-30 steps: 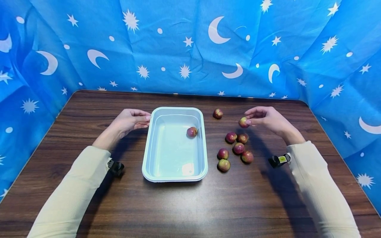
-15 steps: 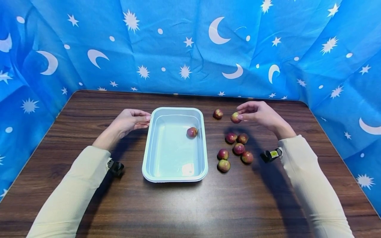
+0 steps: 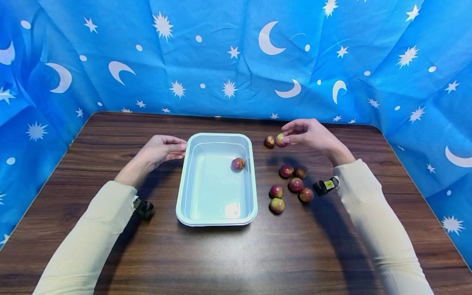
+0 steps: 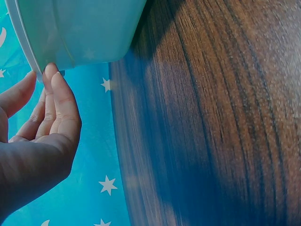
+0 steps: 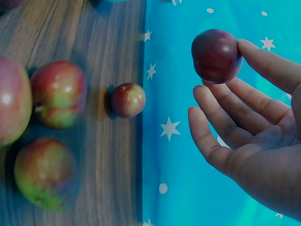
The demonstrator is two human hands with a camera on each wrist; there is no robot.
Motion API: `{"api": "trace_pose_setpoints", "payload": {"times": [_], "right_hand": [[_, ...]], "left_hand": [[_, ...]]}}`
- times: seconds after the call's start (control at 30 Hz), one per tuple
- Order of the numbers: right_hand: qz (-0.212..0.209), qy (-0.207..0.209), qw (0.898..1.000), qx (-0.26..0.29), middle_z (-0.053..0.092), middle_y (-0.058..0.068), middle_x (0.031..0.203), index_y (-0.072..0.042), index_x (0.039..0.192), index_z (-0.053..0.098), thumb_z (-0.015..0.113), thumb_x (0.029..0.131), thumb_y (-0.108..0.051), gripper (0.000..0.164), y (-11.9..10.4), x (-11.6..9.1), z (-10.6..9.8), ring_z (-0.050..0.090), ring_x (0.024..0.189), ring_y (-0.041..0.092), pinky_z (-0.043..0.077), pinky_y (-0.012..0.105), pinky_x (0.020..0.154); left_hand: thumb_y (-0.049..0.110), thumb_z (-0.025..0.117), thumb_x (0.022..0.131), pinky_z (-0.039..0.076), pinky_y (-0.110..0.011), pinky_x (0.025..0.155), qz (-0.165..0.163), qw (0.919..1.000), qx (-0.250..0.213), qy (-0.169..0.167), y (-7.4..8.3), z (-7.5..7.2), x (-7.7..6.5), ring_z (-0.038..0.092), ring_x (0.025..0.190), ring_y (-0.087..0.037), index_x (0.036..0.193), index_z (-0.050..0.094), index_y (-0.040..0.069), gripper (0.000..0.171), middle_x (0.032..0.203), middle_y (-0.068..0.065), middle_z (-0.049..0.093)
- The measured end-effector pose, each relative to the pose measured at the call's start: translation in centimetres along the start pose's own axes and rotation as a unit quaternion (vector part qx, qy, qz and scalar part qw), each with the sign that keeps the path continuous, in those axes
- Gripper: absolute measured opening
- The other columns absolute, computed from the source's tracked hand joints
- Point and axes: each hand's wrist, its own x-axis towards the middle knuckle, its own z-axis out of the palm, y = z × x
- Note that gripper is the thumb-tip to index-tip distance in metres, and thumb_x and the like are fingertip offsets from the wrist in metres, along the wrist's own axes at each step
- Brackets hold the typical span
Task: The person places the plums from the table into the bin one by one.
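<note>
My left hand (image 3: 159, 150) pinches the left rim of a white plastic tray (image 3: 185, 184) between thumb and fingers. In the left wrist view the fingertips (image 4: 61, 89) sit at the tray's edge. Inside the tray, near its right wall, lies one red plum (image 3: 237, 164). My right hand (image 3: 313, 135) holds a red-and-yellow plum (image 5: 217, 55) by thumb and fingertips, raised above the table. In the head view that plum overlaps the edge of another plum (image 3: 269, 141) at the back, right of the tray.
Several plums (image 3: 296, 184) lie grouped on the dark wooden table (image 3: 236, 258) to the right of the tray. A blue cloth (image 3: 221, 61) printed with moons and stars hangs behind the table and along both sides.
My right hand has carried its plum leftward and toward the back, from above the group to beside the rear plum. The left hand and the tray have stayed where they were.
</note>
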Motion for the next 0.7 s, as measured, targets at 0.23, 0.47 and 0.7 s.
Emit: {"api": "trace_pose_setpoints", "payload": {"times": [0.23,0.47,0.7], "right_hand": [[-0.015,-0.006,1.0,0.01,0.062,0.011,0.101,-0.003,0.113,0.059,0.068,0.084,-0.021,0.035,-0.9,0.7,0.4,0.058,0.093,0.03,0.052,0.027,0.077],[-0.033,-0.02,0.999,0.009,0.063,0.011,0.101,0.0,0.114,0.057,0.065,0.086,-0.016,0.033,-1.8,1.2,0.9,0.06,0.09,0.02,0.051,0.028,0.079],[-0.046,-0.041,0.998,0.01,0.063,0.011,0.102,-0.003,0.114,0.058,0.064,0.087,-0.016,0.03,-2.9,1.7,1.6,0.061,0.092,0.025,0.05,0.033,0.084]], "left_hand": [[0.002,0.054,0.091,0.053,-0.031,0.081,-0.001,1.0,-0.005,0.0,0.0,0.0,0.0,0.063,0.071,-0.01,0.118,0.045,-0.015,0.033,0.079,0.0,0.065],[0.003,0.055,0.091,0.053,-0.031,0.081,-0.002,1.0,0.002,0.002,0.0,0.0,0.0,0.063,0.072,-0.01,0.118,0.045,-0.015,0.035,0.08,0.0,0.065],[0.004,0.055,0.091,0.053,-0.03,0.08,-0.002,1.0,0.007,0.004,0.0,0.0,0.0,0.063,0.072,-0.01,0.119,0.045,-0.016,0.036,0.08,0.0,0.065]]}}
